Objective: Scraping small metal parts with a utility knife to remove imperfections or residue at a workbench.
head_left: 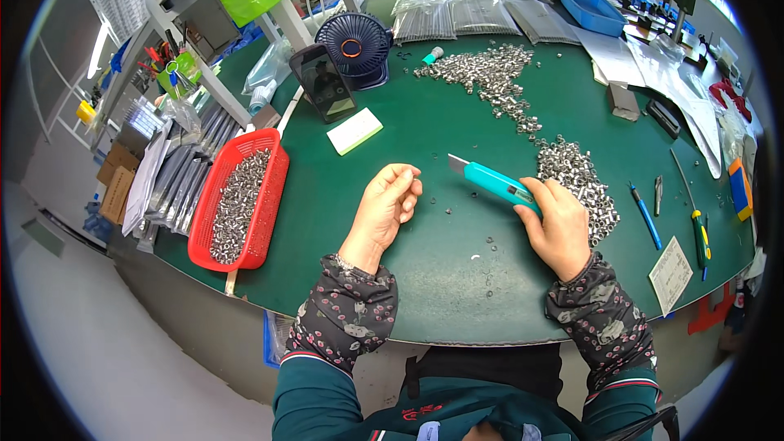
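My right hand [558,220] grips a teal utility knife [498,184], its blade out and pointing left toward my other hand. Thumb and fingers of my left hand [386,206] are pinched together; whatever they hold, if anything, is too small to make out. Beside the knife hand lies a pile of small metal rings [578,184]. A second, looser heap of metal rings [482,73] spreads farther back. A few tiny dark rings [448,211] are scattered on the green table [408,294] between and below my hands.
At the left stands a red plastic basket [279,188] holding many metal pieces. Behind it are a phone [323,82], a fan [353,45] and a notepad [354,131]. A blue pen [645,215], a screwdriver [701,237] and a paper slip [671,276] lie at the right.
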A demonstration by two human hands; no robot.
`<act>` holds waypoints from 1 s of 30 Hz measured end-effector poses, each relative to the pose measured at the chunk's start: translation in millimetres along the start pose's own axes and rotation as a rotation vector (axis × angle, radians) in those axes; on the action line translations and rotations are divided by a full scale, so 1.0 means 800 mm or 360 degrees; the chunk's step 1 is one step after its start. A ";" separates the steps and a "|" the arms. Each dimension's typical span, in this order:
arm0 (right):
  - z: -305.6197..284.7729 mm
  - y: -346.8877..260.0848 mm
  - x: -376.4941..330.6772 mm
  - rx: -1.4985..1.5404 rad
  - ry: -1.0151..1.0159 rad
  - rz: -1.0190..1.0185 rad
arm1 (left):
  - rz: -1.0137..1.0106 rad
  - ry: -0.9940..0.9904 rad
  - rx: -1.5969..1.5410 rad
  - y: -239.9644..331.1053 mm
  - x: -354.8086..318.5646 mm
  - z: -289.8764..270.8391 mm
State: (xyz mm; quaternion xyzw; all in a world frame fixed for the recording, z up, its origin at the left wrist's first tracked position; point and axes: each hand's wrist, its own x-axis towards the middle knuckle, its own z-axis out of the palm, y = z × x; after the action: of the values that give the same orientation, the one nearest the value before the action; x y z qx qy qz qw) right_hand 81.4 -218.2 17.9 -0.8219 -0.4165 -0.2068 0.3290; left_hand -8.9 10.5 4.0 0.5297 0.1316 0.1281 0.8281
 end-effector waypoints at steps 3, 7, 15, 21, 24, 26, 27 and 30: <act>0.001 0.000 -0.002 0.0093 -0.0012 -0.0023 | 0.0097 0.0029 0.0060 -0.002 0.003 0.001; -0.002 -0.003 -0.005 0.0259 -0.0088 -0.0032 | 0.0092 0.0005 0.0001 -0.005 0.002 0.000; 0.001 -0.003 -0.007 0.0556 -0.0296 0.0065 | 0.0139 0.0005 0.0047 -0.009 0.003 -0.003; 0.003 0.000 -0.006 0.0594 -0.0374 0.0121 | 0.0136 -0.0014 0.0015 -0.006 0.002 0.001; 0.004 0.000 -0.007 0.0593 -0.0378 0.0103 | 0.0130 0.0008 0.0027 -0.006 0.002 0.002; 0.004 0.000 -0.007 0.0599 -0.0367 0.0093 | 0.0134 -0.0005 0.0034 -0.006 0.002 0.002; 0.004 0.000 -0.007 0.0593 -0.0378 0.0101 | 0.0139 -0.0013 0.0041 -0.006 0.002 0.002; 0.004 0.000 -0.007 0.0582 -0.0402 0.0115 | 0.0103 0.0014 0.0046 -0.005 0.001 0.005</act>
State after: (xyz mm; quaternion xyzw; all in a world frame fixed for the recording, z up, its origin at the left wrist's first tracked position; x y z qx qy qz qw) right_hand 78.6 -219.0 12.3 -0.7824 -0.4553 -0.0113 0.4249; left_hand -6.8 5.9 1.8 0.5451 0.1197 0.1553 0.8151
